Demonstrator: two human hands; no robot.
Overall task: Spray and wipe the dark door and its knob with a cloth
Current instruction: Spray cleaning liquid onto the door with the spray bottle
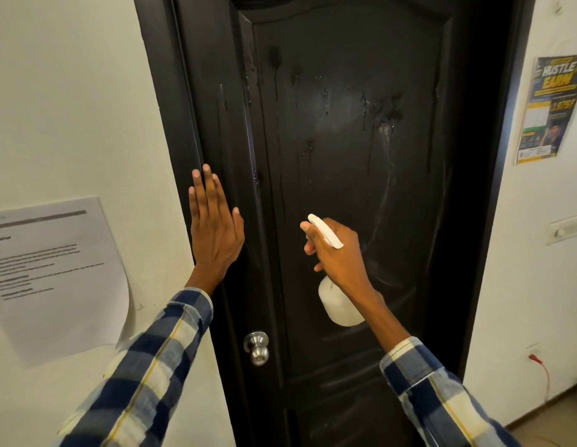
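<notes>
The dark panelled door [345,150] fills the middle of the view, shut, with wet streaks and drips running down its upper panel. Its round silver knob [257,348] sits low on the left side. My left hand [214,229] lies flat with straight fingers against the door's left edge and frame, above the knob. My right hand [337,253] grips a white spray bottle [337,301] by the neck, a finger on the trigger, the nozzle aimed at the door panel. No cloth is in view.
White walls flank the door. A printed paper sheet [51,272] hangs on the left wall, its lower corner curling. On the right wall are a colourful poster [550,108], a light switch plate [568,230] and a red cable [542,369] near the floor.
</notes>
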